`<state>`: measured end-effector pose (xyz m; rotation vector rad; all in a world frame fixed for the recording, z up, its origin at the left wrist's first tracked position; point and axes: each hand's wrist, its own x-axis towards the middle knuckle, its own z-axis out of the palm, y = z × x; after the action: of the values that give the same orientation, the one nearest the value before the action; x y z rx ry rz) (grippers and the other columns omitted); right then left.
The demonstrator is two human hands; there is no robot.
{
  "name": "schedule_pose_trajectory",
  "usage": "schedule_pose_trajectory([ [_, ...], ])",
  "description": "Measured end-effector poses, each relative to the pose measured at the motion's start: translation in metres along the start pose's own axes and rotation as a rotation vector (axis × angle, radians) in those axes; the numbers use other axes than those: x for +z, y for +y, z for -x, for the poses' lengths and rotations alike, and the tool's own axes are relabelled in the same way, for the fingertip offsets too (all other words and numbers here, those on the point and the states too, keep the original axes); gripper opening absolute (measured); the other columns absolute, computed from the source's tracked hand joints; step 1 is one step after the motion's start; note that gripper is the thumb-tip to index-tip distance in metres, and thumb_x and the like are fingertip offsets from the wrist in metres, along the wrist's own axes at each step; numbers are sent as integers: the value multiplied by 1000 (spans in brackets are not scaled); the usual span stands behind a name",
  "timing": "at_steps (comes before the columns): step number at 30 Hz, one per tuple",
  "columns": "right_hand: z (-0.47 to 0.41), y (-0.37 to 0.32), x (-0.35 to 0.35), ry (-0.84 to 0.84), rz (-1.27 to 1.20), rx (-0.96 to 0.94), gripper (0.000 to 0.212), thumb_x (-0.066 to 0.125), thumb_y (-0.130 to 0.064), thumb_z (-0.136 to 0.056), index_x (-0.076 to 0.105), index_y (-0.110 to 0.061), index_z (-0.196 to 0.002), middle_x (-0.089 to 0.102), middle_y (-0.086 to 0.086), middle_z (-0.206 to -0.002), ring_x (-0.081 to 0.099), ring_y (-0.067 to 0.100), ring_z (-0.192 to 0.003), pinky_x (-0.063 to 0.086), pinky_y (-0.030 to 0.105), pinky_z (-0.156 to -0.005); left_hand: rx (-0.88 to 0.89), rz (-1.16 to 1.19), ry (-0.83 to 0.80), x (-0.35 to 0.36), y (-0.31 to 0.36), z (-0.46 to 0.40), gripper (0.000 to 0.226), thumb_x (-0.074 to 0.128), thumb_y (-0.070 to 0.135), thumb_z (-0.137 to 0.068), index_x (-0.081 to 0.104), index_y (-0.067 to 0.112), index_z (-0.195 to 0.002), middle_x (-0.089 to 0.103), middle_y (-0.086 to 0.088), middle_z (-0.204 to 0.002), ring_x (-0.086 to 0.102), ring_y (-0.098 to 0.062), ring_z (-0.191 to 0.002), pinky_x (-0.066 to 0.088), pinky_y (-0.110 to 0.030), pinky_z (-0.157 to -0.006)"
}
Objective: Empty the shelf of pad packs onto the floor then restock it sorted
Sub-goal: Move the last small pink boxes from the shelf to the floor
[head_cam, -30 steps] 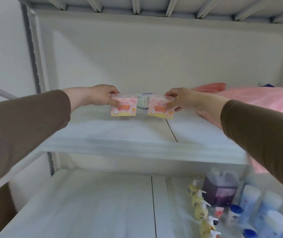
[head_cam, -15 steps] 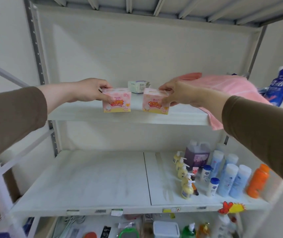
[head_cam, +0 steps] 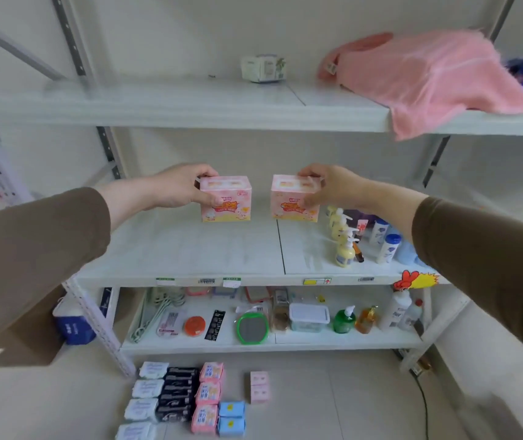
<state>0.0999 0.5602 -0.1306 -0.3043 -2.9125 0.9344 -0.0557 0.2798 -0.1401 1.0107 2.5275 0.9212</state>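
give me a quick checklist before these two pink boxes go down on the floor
1. Left hand grip on left pink box: ok.
2. Right hand grip on right pink box: ok.
3. Boxes apart from each other: ok.
4. Matching pink boxes on the floor to join: ok, bare floor beside them.
5. Top shelf emptied: not ok, a small white pack remains.
6. Whether the boxes are closed: cannot tell.

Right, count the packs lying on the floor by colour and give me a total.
White packs: 4
Black packs: 3, though blurred
Bright pink packs: 3
Blue packs: 2
Pale pink boxes: 2
Total: 14
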Motion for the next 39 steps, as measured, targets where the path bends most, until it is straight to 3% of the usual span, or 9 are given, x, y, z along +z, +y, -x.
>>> schedule_pose_trajectory([
  [4, 8, 27, 60, -22, 2, 57, 65, 81, -15, -78, 52, -21, -136, 60, -1, -121, 59, 20, -106, 47, 30, -88, -37, 18, -47, 47, -44, 3, 50, 84, 27, -77, 59, 24, -120, 66, 6, -114, 62, -17, -108, 47, -39, -100],
  [7, 12, 47, 110, -22, -12, 113, 68, 81, -14, -77, 50, -19, -138, 57, 1, -126, 56, 20, -105, 46, 29, -82, -59, 19, -96, 84, -82, 4, 52, 84, 26, -76, 58, 24, -121, 65, 7, -115, 61, -17, -109, 47, -38, -99],
  [14, 19, 117, 243, -16, -28, 252, 72, 83, -22, -76, 47, -17, -138, 49, 6, -132, 54, 25, -111, 43, 32, -88, -63, 44, -217, 187, -177, 5, 54, 82, 19, -78, 55, 20, -124, 61, 5, -116, 59, -8, -86, 47, -21, -63],
  [18, 33, 170, 325, -66, -50, 348, 73, 85, -27, -73, 48, -17, -136, 52, 7, -130, 54, 26, -112, 46, 37, -94, -105, 69, -332, 261, -236, 3, 54, 85, 21, -74, 55, 26, -119, 63, 8, -113, 63, -18, -99, 53, -34, -76],
  [23, 50, 238, 410, -141, -108, 415, 79, 86, -33, -71, 47, -16, -137, 50, 5, -131, 53, 23, -112, 46, 37, -94, -141, 96, -410, 357, -293, -2, 54, 86, 20, -70, 54, 27, -113, 57, 3, -115, 57, -14, -104, 47, -29, -85],
  [27, 59, 297, 473, -173, -127, 444, 81, 86, -26, -71, 43, -12, -139, 49, 5, -134, 50, 25, -118, 40, 29, -93, -182, 107, -428, 435, -336, -14, 57, 86, 20, -71, 53, 25, -118, 53, 1, -117, 54, -15, -105, 40, -26, -78],
  [31, 67, 357, 540, -205, -107, 442, 68, 84, -16, -73, 47, -15, -130, 49, 2, -125, 49, 27, -114, 44, 38, -93, -199, 106, -409, 516, -380, -29, 63, 85, 20, -69, 53, 21, -123, 52, 2, -121, 51, -15, -109, 40, -26, -85],
  [33, 71, 384, 574, -206, -84, 445, 66, 83, -16, -74, 48, -17, -130, 49, 0, -126, 46, 24, -115, 43, 34, -90, -203, 108, -406, 557, -401, -36, 62, 84, 21, -69, 53, 21, -123, 49, 2, -120, 50, -13, -108, 40, -26, -88],
  [39, 83, 462, 676, -186, -91, 498, 65, 82, -13, -74, 50, -25, -129, 44, -3, -131, 44, 21, -117, 47, 35, -95, -183, 78, -396, 671, -473, -49, 62, 81, 16, -71, 52, 24, -125, 46, 6, -117, 53, -13, -105, 41, -25, -82],
])
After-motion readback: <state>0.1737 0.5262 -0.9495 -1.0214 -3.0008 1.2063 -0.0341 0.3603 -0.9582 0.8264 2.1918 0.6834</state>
